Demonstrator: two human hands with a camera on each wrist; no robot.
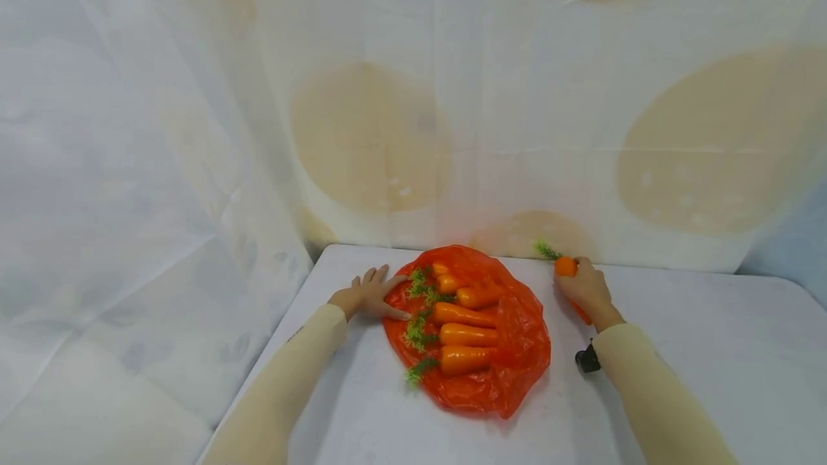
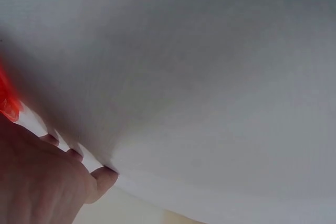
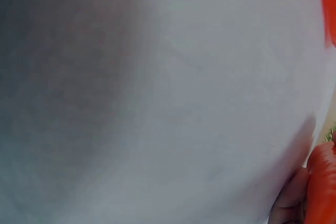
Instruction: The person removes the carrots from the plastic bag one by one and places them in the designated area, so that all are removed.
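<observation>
A red plastic bag [image 1: 526,372] lies spread on the table, with several orange carrots [image 1: 468,336] in a column on it, their green tops pointing left. My left hand [image 1: 373,293] is at the bag's left edge, fingers spread, thumb and index finger touching the red plastic. In the left wrist view, its fingertips [image 2: 107,176] rest on the white surface. To the right of the bag, my right hand [image 1: 584,289] grips a single carrot [image 1: 566,266] whose leafy top points up and left. The right wrist view shows part of this carrot [image 3: 321,192] against the fingers.
The white table [image 1: 711,364] ends at a hanging pale curtain [image 1: 530,128] with tan circles behind it. Another white sheet [image 1: 129,235] hangs along the left side. A small black device [image 1: 588,359] is on my right wrist.
</observation>
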